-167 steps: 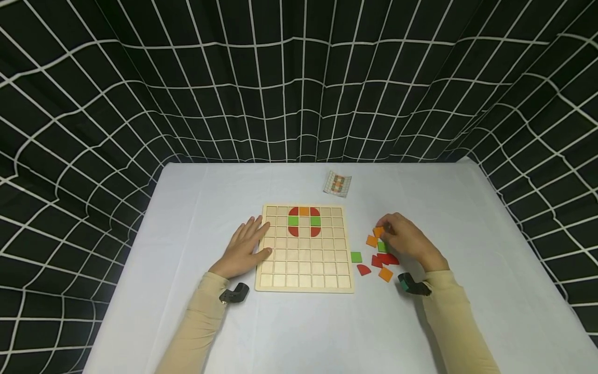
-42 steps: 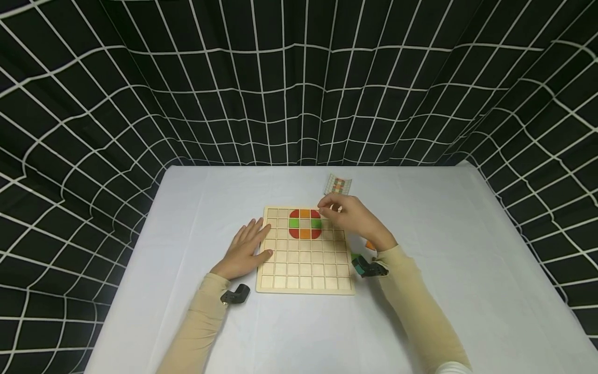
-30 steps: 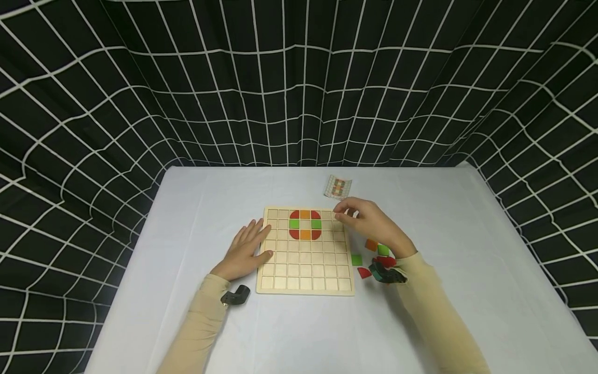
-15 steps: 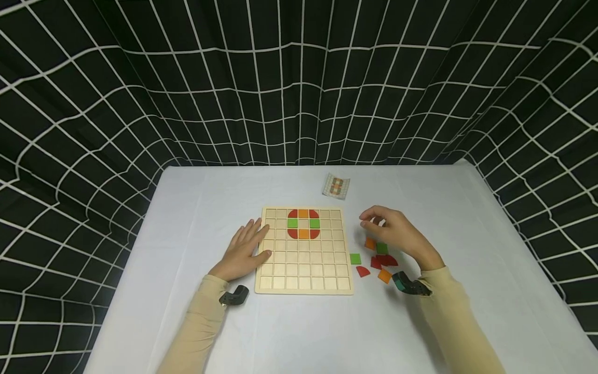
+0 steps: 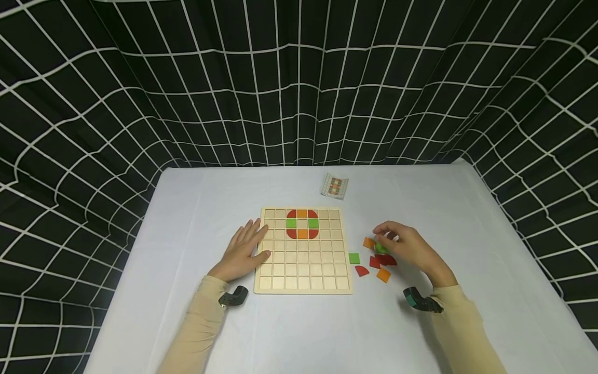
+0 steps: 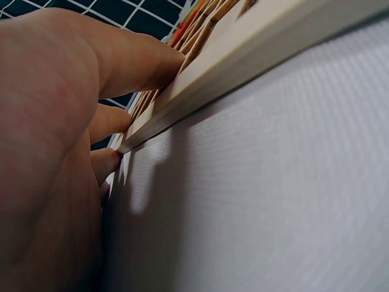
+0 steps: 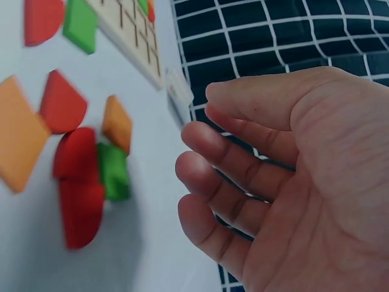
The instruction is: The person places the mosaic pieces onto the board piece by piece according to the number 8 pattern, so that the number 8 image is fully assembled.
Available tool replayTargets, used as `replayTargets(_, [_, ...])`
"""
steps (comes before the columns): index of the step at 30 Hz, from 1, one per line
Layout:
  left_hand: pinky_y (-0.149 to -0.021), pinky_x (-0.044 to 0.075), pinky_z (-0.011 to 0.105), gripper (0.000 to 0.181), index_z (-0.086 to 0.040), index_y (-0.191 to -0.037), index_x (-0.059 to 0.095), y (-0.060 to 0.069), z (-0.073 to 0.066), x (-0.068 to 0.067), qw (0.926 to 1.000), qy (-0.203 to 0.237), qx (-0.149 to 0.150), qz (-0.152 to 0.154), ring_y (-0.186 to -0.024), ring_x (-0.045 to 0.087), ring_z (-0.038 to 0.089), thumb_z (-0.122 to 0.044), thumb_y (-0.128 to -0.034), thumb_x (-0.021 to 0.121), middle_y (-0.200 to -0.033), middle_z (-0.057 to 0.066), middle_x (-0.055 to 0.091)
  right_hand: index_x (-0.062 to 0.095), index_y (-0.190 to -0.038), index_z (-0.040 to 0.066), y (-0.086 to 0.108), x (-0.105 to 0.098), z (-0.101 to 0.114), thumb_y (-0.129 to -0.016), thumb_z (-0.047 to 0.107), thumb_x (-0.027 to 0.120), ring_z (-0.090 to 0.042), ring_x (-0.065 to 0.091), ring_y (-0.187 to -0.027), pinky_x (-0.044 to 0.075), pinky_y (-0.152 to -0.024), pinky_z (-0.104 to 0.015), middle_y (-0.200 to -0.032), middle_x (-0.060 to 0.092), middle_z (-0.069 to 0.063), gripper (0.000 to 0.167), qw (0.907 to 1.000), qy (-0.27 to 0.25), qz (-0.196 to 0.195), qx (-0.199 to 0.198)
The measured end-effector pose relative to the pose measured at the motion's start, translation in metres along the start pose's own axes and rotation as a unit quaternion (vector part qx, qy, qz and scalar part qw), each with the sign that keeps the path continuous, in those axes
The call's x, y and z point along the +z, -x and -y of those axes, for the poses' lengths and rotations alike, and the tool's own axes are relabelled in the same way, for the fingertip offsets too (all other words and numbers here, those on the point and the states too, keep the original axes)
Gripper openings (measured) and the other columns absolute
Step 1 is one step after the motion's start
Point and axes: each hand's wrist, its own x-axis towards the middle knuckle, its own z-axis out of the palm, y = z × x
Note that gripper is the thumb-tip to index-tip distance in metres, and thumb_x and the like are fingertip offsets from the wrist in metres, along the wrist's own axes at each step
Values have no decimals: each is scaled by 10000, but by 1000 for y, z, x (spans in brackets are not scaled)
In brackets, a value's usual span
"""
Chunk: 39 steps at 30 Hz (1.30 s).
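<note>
My left hand (image 5: 240, 252) lies flat with spread fingers, thumb and fingertips on the left edge of a wooden grid board (image 5: 303, 270). In the left wrist view the fingertips touch the board's rim (image 6: 243, 61). Red quarter-circle, green and orange tiles form a ring around one bare cell near the board's top. My right hand (image 5: 413, 252) hovers over loose tiles to the board's right, nearest a green tile (image 5: 382, 249). The right wrist view shows its fingers loosely bent, with nothing between them, apart from the green tile (image 7: 113, 172) below.
Around the right hand lie orange tiles (image 5: 383, 275), red tiles (image 5: 386, 259) and a red quarter-circle (image 5: 362, 271). A green square (image 5: 354, 258) sits against the board's right edge. Behind the board is a small printed card (image 5: 334, 186) with a coloured pattern on a grid.
An orange tile now fills the ring's lower middle cell, bare in the oldest frame. My right hand has moved from the board rightward to the loose tiles. The left hand stays put.
</note>
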Motion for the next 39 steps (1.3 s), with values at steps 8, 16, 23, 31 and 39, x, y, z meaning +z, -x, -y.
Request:
replayTargets(8, [-1293, -78, 517, 738, -107, -1623, 218, 1, -2, -1, 10000, 22, 6, 34, -1606, -42, 312, -337, -1015, 568, -1726, 107, 46, 654, -1241, 14, 19, 5, -20, -986, 142, 641, -217, 606, -916, 530, -707, -271, -1043, 681, -105, 285, 9999, -53, -56, 84])
replayTargets(16, [-1295, -74, 513, 740, -109, -1623, 221, 3, -4, -3, 10000, 55, -16, 34, -1606, -36, 313, -330, -1012, 575, -1726, 105, 50, 612, -1250, -11, 28, 10, -35, -946, 91, 668, -289, 592, -1023, 569, -903, -468, -1119, 634, -157, 325, 9993, 207, 247, 211])
replayTargets(23, [-1294, -78, 516, 740, -113, -1624, 219, 3, -4, -3, 10000, 63, -37, 24, -1606, -40, 311, -338, -1014, 574, -1727, 104, 47, 639, -1235, 7, 32, 12, -40, -908, 119, 710, -238, 536, -973, 519, -850, -391, -1092, 608, -116, 353, 9991, 368, 200, 72])
replayTargets(31, [-1296, -72, 505, 742, -117, -1625, 219, 1, -2, -2, 10000, 16, -30, 28, -1608, -33, 302, -344, -1012, 571, -1728, 98, 46, 679, -1136, 56, 35, 19, -40, -891, 147, 750, -197, 463, -888, 405, -721, -259, -981, 563, -70, 271, 9991, 402, -95, 54])
replayTargets(39, [-1296, -74, 503, 744, -123, -1626, 218, 1, -2, -1, 10000, 60, -70, 35, -1608, -40, 292, -344, -1011, 574, -1729, 88, 40, 617, -1101, 56, 35, 20, -39, -925, 62, 698, -164, 500, -837, 434, -660, -199, -897, 565, -42, 194, 10000, 54, -71, 13])
